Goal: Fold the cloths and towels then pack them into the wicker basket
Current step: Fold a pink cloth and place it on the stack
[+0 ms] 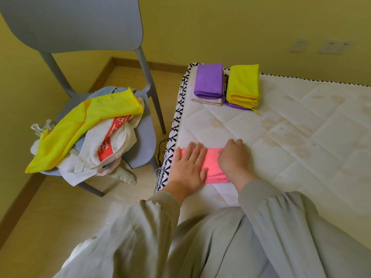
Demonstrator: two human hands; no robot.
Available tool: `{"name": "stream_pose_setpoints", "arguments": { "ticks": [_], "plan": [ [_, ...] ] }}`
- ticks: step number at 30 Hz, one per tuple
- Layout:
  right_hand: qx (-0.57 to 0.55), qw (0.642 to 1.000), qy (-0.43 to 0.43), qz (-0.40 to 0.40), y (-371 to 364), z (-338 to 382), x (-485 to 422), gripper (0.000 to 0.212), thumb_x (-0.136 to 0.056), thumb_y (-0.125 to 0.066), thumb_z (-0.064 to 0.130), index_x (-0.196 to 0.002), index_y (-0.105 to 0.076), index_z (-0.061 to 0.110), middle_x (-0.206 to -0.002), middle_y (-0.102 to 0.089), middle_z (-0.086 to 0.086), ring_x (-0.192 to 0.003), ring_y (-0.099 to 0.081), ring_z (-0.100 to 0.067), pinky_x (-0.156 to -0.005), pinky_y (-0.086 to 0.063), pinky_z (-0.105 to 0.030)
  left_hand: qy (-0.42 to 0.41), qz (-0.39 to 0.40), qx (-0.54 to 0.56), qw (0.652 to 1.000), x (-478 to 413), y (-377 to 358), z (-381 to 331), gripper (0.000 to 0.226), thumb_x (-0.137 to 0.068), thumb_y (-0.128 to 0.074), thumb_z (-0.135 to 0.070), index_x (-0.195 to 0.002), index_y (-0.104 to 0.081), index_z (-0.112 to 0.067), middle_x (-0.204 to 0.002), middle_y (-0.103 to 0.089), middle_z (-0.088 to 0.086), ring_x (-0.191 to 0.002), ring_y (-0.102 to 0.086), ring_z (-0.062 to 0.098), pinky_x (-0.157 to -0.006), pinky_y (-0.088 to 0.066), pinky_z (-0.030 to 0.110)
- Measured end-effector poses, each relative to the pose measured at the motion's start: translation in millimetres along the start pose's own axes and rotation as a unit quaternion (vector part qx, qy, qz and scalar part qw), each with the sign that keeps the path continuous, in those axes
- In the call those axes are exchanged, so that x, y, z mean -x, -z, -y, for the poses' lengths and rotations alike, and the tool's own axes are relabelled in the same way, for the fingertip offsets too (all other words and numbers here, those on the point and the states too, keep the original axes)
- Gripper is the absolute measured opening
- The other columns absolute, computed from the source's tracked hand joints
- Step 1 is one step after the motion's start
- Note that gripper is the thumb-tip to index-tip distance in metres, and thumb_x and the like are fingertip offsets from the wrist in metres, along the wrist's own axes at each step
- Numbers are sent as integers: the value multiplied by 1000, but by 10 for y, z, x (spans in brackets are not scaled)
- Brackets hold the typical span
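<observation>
Here, in the head view, the pink cloth [212, 163] lies folded on the mattress [301, 137], at the near left corner, directly under both hands. The left hand [187, 167] lies flat on the left part of the cloth, with straight fingers pointing away from the person; it presses and holds nothing. The right hand [233, 157] covers the right part. Its fingers bend down past the far edge, and I cannot tell if they pinch the cloth or only rest there. The long axis of the cloth seems to go from left to right, across the person, so both hands are equally near, one on each end. I judge that the next fold brings one end over the other, or the cloth goes to the folded stacks. The purple stack [208, 80] and the yellow stack [243, 85] stand side by side at the far corner, well apart from the hands, straight ahead. To the left, a chair [144, 145] carries a pile [80, 129] of unfolded cloths and towels. The basket is not in view.
</observation>
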State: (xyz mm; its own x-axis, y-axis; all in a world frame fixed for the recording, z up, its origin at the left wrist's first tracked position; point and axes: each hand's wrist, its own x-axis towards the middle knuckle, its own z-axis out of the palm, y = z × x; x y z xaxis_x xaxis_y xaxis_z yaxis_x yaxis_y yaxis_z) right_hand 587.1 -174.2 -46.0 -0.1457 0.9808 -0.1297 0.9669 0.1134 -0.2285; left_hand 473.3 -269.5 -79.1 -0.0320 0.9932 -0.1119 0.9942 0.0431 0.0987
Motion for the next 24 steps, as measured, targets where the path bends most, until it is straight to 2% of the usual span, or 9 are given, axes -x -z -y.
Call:
{"name": "stream_pose_setpoints", "arguments": {
  "ticks": [3, 4, 6, 8, 14, 18, 20, 22, 24],
  "plan": [
    [14, 995, 82, -59, 48, 66, 29, 45, -90, -48, 15, -134, -38, 14, -140, -35, -10, -127, -34, -28, -100, -32, -37, 4, 4, -9, 1000, -3, 4, -1, 78, -83, 11, -50, -152, 4, -16, -161, 2, 3, -147, 7, 24, -114, 8, 51],
    [24, 993, 107, -45, 47, 66, 37, 50, -94, -45, 19, -142, -30, 15, -149, -26, -10, -134, -27, -27, -106, -27, -37, 4, 4, -11, 1000, -6, -1, 3, 78, -83, 11, -50, -152, 4, -15, -161, 3, 3, -147, 8, 24, -114, 9, 51],
    [57, 990, 119, 60, 1, 2, 55, 57, -100, -33, 30, -151, -11, 18, -159, 0, -6, -145, -6, -24, -115, -12, -42, 1, 2, -10, 1000, -2, -17, 24, 78, -84, 10, -51, -152, 4, -13, -160, 3, 4, -147, 9, 23, -114, 9, 50],
    [97, 975, 108, 167, -78, -118, 74, 59, -101, -21, 43, -151, 2, 25, -159, 13, -2, -146, 8, -21, -117, -3, -46, -5, 1, -6, 1000, 21, -38, 62, 78, -84, 9, -52, -152, 5, -12, -160, 4, 4, -147, 10, 22, -115, 9, 49],
    [115, 967, 71, 215, -73, -243, 67, 65, -98, -14, 54, -150, 15, 27, -157, 22, -1, -145, 16, -19, -116, 2, -51, 3, 6, 24, 1000, 138, -66, 187, 78, -84, 7, -55, -152, 7, -16, -160, 9, 0, -146, 14, 18, -115, 10, 45],
    [109, 971, 43, 208, -63, -241, 98, 69, -96, -16, 58, -151, 11, 25, -158, 19, -2, -146, 14, -21, -116, -1, -51, 33, 7, 40, 999, 219, -85, 225, 78, -85, 5, -57, -152, 8, -16, -160, 12, 1, -145, 17, 17, -116, 8, 47],
    [107, 975, 33, 191, -48, -240, 124, 72, -96, -18, 60, -151, 6, 22, -159, 12, -4, -146, 8, -23, -115, -6, -51, 43, 17, 62, 997, 254, -71, 238, 74, -92, -3, -58, -151, 10, -16, -159, 15, 1, -144, 20, 16, -117, 9, 46],
    [98, 983, 30, 154, -11, -220, 153, 73, -95, -24, 60, -150, -9, 13, -157, -7, -10, -145, -8, -25, -113, -16, -47, 51, 28, 83, 995, 282, -42, 254, 71, -98, -16, -54, -152, 10, -16, -159, 16, 0, -144, 20, 16, -118, 9, 44],
    [74, 992, 29, 99, 36, -194, 176, 68, -94, -34, 58, -139, -33, 7, -144, -32, -13, -134, -29, -27, -107, -27, -40, 60, 30, 134, 989, 276, 22, 260, 70, -99, -26, -50, -153, 4, -16, -160, 12, 0, -146, 15, 16, -118, 8, 44]
  ]
}}
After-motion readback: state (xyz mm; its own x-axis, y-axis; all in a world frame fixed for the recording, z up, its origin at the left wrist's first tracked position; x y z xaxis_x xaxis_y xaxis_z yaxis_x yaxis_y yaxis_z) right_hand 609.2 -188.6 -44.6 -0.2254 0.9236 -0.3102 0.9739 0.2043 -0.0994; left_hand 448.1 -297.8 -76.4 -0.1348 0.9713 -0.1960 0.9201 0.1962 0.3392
